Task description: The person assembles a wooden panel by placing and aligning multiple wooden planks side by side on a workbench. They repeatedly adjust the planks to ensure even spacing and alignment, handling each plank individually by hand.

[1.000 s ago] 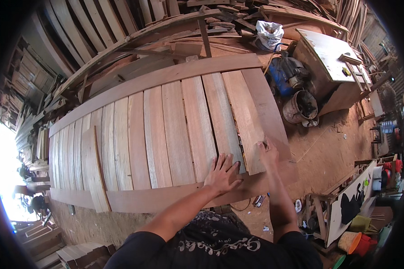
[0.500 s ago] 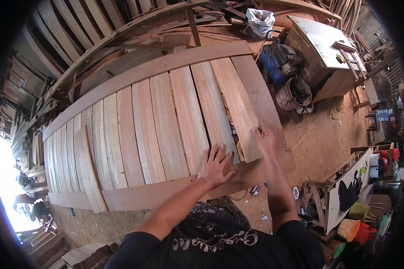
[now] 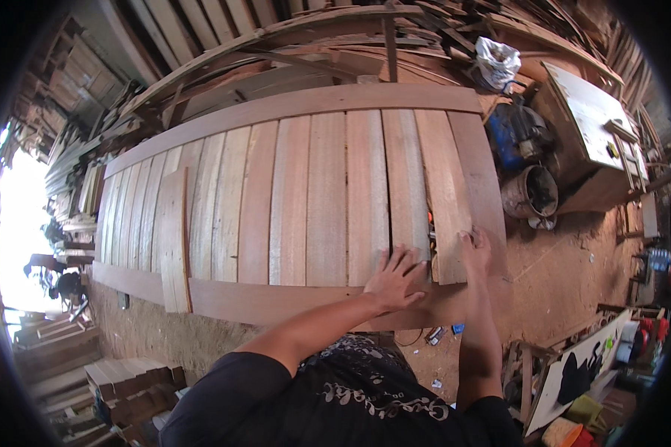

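A row of wooden planks (image 3: 328, 201) lies side by side between a long far board (image 3: 298, 103) and a long near board (image 3: 276, 296). My left hand (image 3: 395, 281) rests flat with fingers spread, on the near ends of the planks and the near board. The fingers of my right hand (image 3: 477, 249) are closed on the right edge of the last plank (image 3: 449, 194), near its near end. A narrow dark gap separates this plank from its neighbour. To its right, a crosswise end board (image 3: 479, 160) closes the row.
A loose narrow board (image 3: 175, 238) lies across the planks at left. Beyond the right end stand a blue machine (image 3: 511, 138), a bucket (image 3: 529, 192) and a wooden box (image 3: 585, 141). A white sack (image 3: 497, 63) sits behind. Stacked timber (image 3: 130, 380) stands at lower left.
My view has turned, so the panel sits straighter and farther right. The gap beside the last plank looks narrower at its near end. Both hands keep their places on the wood.
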Available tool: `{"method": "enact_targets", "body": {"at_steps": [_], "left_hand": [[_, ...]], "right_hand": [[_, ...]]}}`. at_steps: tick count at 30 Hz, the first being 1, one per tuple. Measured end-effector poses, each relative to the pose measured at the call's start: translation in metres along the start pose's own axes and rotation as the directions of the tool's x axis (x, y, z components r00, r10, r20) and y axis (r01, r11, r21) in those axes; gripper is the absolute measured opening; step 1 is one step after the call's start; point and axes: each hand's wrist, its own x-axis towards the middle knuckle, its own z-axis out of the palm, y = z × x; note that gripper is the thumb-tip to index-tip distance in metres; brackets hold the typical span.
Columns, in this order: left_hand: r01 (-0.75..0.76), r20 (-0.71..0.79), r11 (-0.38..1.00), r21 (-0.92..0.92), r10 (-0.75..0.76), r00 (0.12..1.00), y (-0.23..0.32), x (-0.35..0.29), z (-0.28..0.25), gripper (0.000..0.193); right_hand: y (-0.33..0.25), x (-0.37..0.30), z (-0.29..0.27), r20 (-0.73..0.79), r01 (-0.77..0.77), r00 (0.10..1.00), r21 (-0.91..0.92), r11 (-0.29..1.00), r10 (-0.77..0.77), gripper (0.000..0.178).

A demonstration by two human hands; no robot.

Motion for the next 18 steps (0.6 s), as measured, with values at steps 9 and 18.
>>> {"method": "enact_targets", "body": {"at_steps": [9,18], "left_hand": [[-0.014,-0.025,0.996,-0.092,0.012,1.000,0.031,0.037,0.005,0.114],[0.043,-0.111,0.997,-0.072,-0.050,0.993,0.040,0.048,0.027,0.104]], "right_hand": [[0.067,0.031,0.003,-0.031,0.097,0.995,0.141,0.985,-0.093,0.053],[0.007,0.002,0.005,0.014,-0.114,0.993,0.186,0.976,0.114,0.058]]}}
